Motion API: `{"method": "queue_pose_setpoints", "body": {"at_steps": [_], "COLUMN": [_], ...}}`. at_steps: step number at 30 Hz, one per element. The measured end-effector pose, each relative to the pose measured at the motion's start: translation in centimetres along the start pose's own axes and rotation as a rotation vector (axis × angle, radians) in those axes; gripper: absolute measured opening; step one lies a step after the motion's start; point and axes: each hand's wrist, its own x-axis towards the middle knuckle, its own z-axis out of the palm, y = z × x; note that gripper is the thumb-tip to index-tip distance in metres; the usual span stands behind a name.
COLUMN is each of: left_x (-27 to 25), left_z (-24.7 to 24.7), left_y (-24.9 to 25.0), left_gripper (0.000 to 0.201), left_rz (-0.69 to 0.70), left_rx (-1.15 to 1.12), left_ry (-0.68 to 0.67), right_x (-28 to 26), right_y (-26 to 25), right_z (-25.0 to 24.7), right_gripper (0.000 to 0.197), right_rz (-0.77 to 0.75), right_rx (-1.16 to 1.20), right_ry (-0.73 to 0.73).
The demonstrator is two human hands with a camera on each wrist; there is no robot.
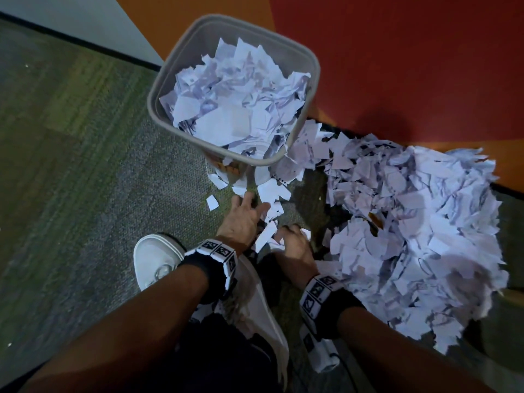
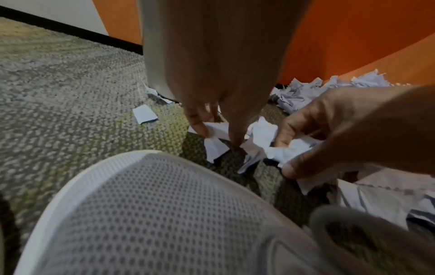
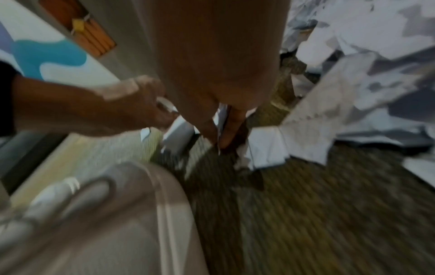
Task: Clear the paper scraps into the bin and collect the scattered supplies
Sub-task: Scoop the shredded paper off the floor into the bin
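A grey bin (image 1: 315, 66) stands on the carpet, heaped with white paper scraps (image 1: 235, 95). A big pile of scraps (image 1: 411, 222) lies to its right, along the wall. Loose scraps (image 1: 270, 191) lie between the bin's base and my hands. My left hand (image 1: 249, 205) reaches to the bin's base with spread fingers, and its fingertips (image 2: 200, 128) press on loose scraps (image 2: 215, 147). My right hand (image 1: 293, 236) is just beside it, curled. Thumb and fingers of the right hand (image 2: 306, 148) pinch a crumpled wad of scraps (image 2: 289, 150). Orange pencil-like sticks (image 3: 94, 37) show through the bin's wall.
My white shoes (image 1: 156, 259) are planted just behind the hands, the left one filling the lower left wrist view (image 2: 153, 204). An orange and red wall (image 1: 397, 66) runs behind the bin and pile. Bare grey-green carpet (image 1: 85, 165) stretches to the left, with one stray scrap (image 2: 143, 114).
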Motion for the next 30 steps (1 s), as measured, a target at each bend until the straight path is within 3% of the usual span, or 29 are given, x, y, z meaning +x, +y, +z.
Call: {"method": "queue_pose_setpoints", "body": {"at_steps": [5,11,16,18,20,23,27,30], "left_x": [0.9,-0.1,0.6,0.8,1.1,2.2,3.9,4.8], "left_z": [-0.1,-1.7,-1.3,-1.3,-1.7,-2.2,-2.9,-3.1], "left_y": [-0.8,-2.0,-5.1,-6.0,-6.7,-7.7,-8.5,-9.6], "left_gripper": [0.019,0.026,0.020,0.032,0.058,0.091,0.075,0.057], "left_rz": [0.027,-0.051,-0.240,-0.375,-0.478,-0.498,-0.474,-0.442], "left_rx": [-0.263,-0.588,-0.632,-0.521,-0.455,-0.385,-0.250,-0.324], "left_ry": [0.105,0.301,0.397,0.466,0.508,0.429,0.329,0.365], "right_x": [2.7,8.3,10.3,10.1,9.7,9.8,10.5,11.0], "right_y": [-1.1,-2.4,-3.3,-3.9,-4.5,-5.1,-5.1,-5.0], "right_z": [-2.4,-5.5,-4.3,-3.7,-3.3,-2.8,-2.3,-2.9], "right_gripper": [0.007,0.027,0.105,0.117,0.106,0.086,0.058,0.047], "right_rz": [0.055,0.006,0.136,0.133,0.085,0.053,0.067,0.053], "right_rx": [0.046,0.057,-0.061,-0.140,-0.253,-0.208,0.008,0.067], "right_ry": [0.096,0.108,0.101,0.062,0.120,0.205,0.268,0.227]}}
